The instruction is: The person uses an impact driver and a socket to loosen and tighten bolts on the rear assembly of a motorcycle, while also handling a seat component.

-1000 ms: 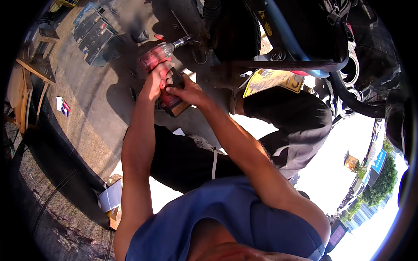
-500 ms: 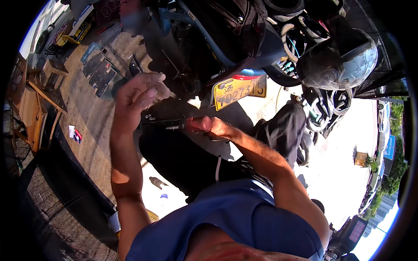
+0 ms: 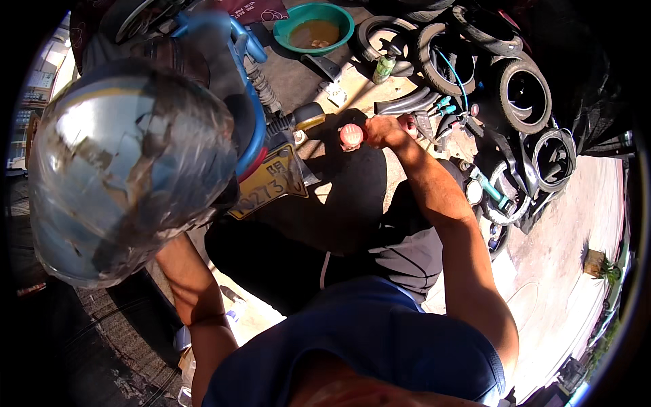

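Observation:
My right hand point(image 3: 385, 131) is closed around a red, round-ended tool. Its pinkish-red end point(image 3: 351, 136) sticks out to the left of my fingers; what kind of tool it is cannot be made out. It is held just right of a motorbike's rear, near the yellow number plate point(image 3: 271, 184) and the coil shock absorber point(image 3: 260, 85). A large silvery helmet point(image 3: 129, 169) with crumpled, clear plastic over it fills the left side. My left forearm point(image 3: 190, 275) reaches up behind this helmet, which hides the hand completely.
Several tyres point(image 3: 523, 96) are heaped at the far right. A green basin point(image 3: 314, 28) of brownish water stands at the back. Nearer lie a green bottle point(image 3: 384, 66), teal-handled tools point(image 3: 444, 107) and a teal-bodied gauge tool point(image 3: 494, 193).
My view has swung to the right and shifted. The helmet now appears left of the plate and covers my left hand, which was raised with curled fingers. My right hand still grips the red tool, now farther forward.

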